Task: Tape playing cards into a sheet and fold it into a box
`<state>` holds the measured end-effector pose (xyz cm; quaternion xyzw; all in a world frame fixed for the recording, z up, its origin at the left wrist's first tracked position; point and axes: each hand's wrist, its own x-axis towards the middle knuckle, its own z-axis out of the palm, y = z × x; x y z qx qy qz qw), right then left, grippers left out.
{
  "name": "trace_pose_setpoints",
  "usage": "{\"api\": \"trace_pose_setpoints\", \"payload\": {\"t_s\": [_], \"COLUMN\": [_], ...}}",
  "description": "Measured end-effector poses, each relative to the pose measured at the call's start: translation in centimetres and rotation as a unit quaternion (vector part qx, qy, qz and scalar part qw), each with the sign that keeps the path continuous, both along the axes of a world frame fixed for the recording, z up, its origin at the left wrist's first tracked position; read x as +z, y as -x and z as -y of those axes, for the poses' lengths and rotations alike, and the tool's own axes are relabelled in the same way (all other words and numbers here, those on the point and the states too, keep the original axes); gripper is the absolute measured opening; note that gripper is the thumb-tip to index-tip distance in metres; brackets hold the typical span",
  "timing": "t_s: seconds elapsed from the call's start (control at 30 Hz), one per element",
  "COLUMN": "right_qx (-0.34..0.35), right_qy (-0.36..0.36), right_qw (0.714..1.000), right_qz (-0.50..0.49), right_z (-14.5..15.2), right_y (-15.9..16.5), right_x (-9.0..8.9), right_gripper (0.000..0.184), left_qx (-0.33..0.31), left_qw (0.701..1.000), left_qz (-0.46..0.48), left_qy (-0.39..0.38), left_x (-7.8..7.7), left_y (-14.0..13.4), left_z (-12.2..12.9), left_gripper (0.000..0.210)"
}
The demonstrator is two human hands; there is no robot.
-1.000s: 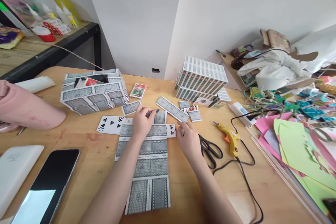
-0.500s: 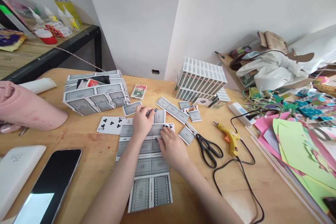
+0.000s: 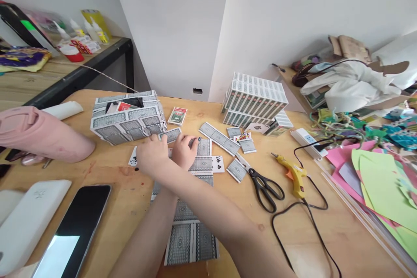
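Observation:
My forearms cross over a panel of grey-backed playing cards (image 3: 180, 243) joined edge to edge. My left hand (image 3: 185, 152) rests at the panel's far end with its fingers curled in; what they hold, if anything, is hidden. Beside it is a face-down card (image 3: 204, 147). Reaching over the left arm, my right hand (image 3: 152, 154) covers most of a five of clubs (image 3: 132, 157). Its fingers bend down and away, largely hidden, close to a loose grey-backed card (image 3: 172, 135). A six of clubs (image 3: 218, 163) sticks out from the panel's right side.
A box made of cards (image 3: 127, 124) stands at the back left, stacked card packs (image 3: 256, 100) at the back. To the right lie black-handled scissors (image 3: 265, 189) and a yellow glue gun (image 3: 293, 176) with its cable. A phone (image 3: 76, 226) and pink bottle (image 3: 48, 132) are left.
My right hand has left the panel's right side and crossed over the left arm to the five of clubs. The left hand stays curled at the far end. The view has shifted slightly.

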<state>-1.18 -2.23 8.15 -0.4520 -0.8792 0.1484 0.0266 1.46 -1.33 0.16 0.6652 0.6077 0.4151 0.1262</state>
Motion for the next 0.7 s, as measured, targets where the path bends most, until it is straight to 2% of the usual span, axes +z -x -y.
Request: {"api": "trace_pose_setpoints", "payload": {"t_s": [0.1,0.37,0.47,0.6,0.7], "right_qx": [-0.021,-0.045,-0.042,-0.057,-0.090], "right_qy": [0.028,-0.016,-0.013,-0.002,-0.002], "right_qw": [0.999,0.997,0.994,0.983,0.969], "right_qz": [0.026,-0.063,-0.098,-0.175,-0.231], "right_z": [-0.6,-0.8,-0.6,-0.4,-0.2], "right_y": [1.4,0.7,0.2,-1.0,-2.2], "right_x": [-1.0,-2.7,-2.4,-1.1,-0.1], "right_gripper": [0.028,0.032,0.035,0.049,0.044], "left_qx": [0.007,0.013,0.015,0.014,0.013], "left_qw": [1.000,1.000,1.000,1.000,1.000], "left_qz": [-0.008,-0.018,-0.020,-0.015,-0.012], "left_qy": [-0.007,0.002,-0.004,0.003,0.008], "left_x": [-0.3,-0.2,-0.3,-0.4,-0.3], "left_y": [-0.1,-0.2,-0.2,0.1,-0.1], "left_z": [-0.2,-0.2,-0.2,-0.3,-0.4], "left_gripper": [0.016,0.017,0.018,0.016,0.012]}}
